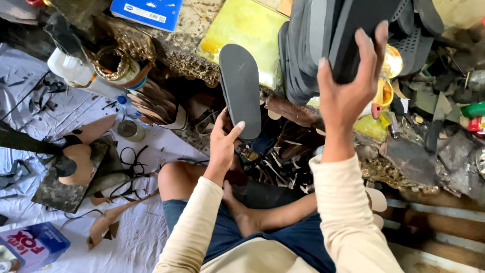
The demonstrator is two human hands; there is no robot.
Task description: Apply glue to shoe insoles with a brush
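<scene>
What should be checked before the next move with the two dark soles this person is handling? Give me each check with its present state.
1. Left hand has a firm hold on the single sole: ok, thumb and fingers wrap its lower end.
2. Right hand grips a second sole at the stack of soles: ok, fingers curl over its edge.
3. Second sole free of the stack: cannot tell, its top runs out of view.
4. Stack stable: cannot tell.
5. Single sole's marked face visible: ok, it faces the camera.
6. Lap clear of tools: ok, only crossed legs show.
</scene>
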